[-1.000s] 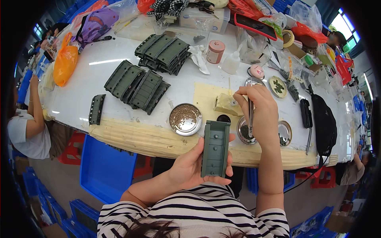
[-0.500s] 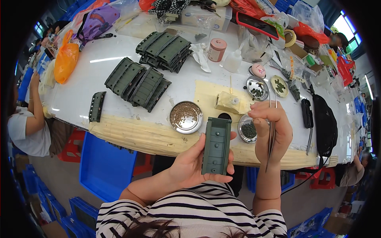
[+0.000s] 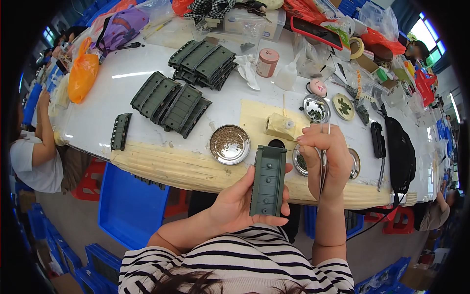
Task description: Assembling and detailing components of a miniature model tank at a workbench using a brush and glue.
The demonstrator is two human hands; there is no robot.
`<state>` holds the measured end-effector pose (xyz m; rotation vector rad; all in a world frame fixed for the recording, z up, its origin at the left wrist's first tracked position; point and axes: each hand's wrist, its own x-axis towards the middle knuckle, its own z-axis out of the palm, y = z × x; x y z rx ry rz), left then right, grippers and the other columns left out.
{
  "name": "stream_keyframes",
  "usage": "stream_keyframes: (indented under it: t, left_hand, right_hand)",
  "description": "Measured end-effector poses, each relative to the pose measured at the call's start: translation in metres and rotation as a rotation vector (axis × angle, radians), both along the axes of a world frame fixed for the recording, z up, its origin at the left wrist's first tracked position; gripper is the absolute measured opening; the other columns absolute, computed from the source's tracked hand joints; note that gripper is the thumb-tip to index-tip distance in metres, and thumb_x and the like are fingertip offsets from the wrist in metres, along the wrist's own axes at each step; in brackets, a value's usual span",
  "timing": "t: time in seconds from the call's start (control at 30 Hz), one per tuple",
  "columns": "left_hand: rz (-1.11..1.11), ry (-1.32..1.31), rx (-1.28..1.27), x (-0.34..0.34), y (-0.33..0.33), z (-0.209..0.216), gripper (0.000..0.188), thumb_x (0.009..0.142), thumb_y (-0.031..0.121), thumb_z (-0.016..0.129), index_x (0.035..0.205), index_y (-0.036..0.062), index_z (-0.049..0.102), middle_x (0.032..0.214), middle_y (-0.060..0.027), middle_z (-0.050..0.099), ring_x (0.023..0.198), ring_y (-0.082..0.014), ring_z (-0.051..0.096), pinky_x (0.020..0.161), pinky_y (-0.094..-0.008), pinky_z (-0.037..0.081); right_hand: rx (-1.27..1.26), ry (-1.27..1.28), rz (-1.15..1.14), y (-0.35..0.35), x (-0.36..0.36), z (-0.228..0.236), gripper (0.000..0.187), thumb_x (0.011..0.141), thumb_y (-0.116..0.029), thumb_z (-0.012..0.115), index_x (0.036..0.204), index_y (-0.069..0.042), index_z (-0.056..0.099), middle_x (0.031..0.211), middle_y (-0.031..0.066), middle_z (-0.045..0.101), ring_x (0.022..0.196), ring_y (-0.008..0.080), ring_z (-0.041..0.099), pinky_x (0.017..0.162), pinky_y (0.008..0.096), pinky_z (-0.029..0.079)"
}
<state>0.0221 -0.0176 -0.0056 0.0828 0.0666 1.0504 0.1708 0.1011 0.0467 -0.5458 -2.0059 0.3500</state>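
Note:
My left hand (image 3: 239, 201) is closed around the edges of a dark green, tray-shaped plastic part (image 3: 267, 183), held upright with small round studs along its inner face. My right hand (image 3: 323, 159) grips metal tweezers (image 3: 323, 169), which point down past the palm. From its pinched thumb and forefinger a thin, needle-like tip extends toward the part's top right corner; what it belongs to is hard to make out. Partly behind that hand is a metal dish (image 3: 299, 164) of small dark green pieces. A second dish (image 3: 230, 156) of brown bits stands left of the part.
Stacks of green curved parts (image 3: 171, 104) lie on the white table, with a single one (image 3: 120, 131) at its left edge. A yellow block (image 3: 280, 127), a metal dish (image 3: 316, 102), a black pouch (image 3: 401, 152) and a blue bin (image 3: 132, 206) surround my hands. Another person (image 3: 36, 152) sits at left.
My right hand has moved left and slightly down, closer to the green part, with the tweezers still in it. A dish rim to its right is now uncovered. My left hand is nearly still.

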Motion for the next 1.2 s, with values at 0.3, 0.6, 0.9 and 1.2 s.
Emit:
stream_keyframes:
  t: [0.3, 0.6, 0.9, 1.2]
  left_hand:
    - [0.042, 0.112, 0.043, -0.001, -0.002, 0.003, 0.066, 0.100, 0.053, 0.021, 0.148, 0.0077, 0.019, 0.113, -0.0167, 0.051, 0.108, -0.0331, 0.058, 0.098, -0.0547, 0.047]
    - [0.139, 0.629, 0.207, -0.015, -0.004, -0.002, 0.088, 0.075, 0.049, 0.077, 0.135, 0.0016, 0.034, 0.088, -0.0051, 0.055, 0.084, -0.0250, 0.068, 0.082, -0.0422, 0.056]
    - [0.289, 0.691, 0.040, -0.015, -0.005, 0.006, 0.045, 0.098, 0.016, 0.052, 0.138, 0.0054, 0.032, 0.109, -0.0195, 0.062, 0.084, -0.0205, 0.068, 0.076, -0.0332, 0.057]
    - [0.286, 0.636, -0.001, -0.007, 0.002, 0.007, 0.033, 0.101, 0.015, 0.045, 0.132, 0.0039, 0.042, 0.111, -0.0173, 0.063, 0.096, -0.0205, 0.065, 0.084, -0.0344, 0.055]
  right_hand:
    - [-0.026, 0.052, -0.253, 0.020, 0.001, -0.006, 0.014, 0.076, -0.001, 0.073, 0.082, -0.003, 0.061, 0.074, 0.0074, 0.059, 0.067, 0.0233, 0.054, 0.060, 0.0314, 0.043]
    - [0.034, -0.234, -0.250, 0.036, -0.009, -0.022, 0.018, 0.075, -0.006, 0.074, 0.090, -0.003, 0.064, 0.076, 0.0113, 0.060, 0.072, 0.0286, 0.055, 0.065, 0.0370, 0.045]
    - [-0.629, 0.159, -0.283, 0.024, 0.065, -0.020, 0.024, 0.097, -0.019, 0.054, 0.109, 0.000, 0.060, 0.090, 0.0054, 0.068, 0.079, 0.0095, 0.057, 0.069, 0.0247, 0.044]
    - [-0.672, -0.097, -0.322, 0.034, 0.094, -0.029, 0.015, 0.087, -0.008, 0.064, 0.095, 0.004, 0.068, 0.079, 0.0073, 0.068, 0.075, 0.0086, 0.061, 0.068, 0.0234, 0.046]
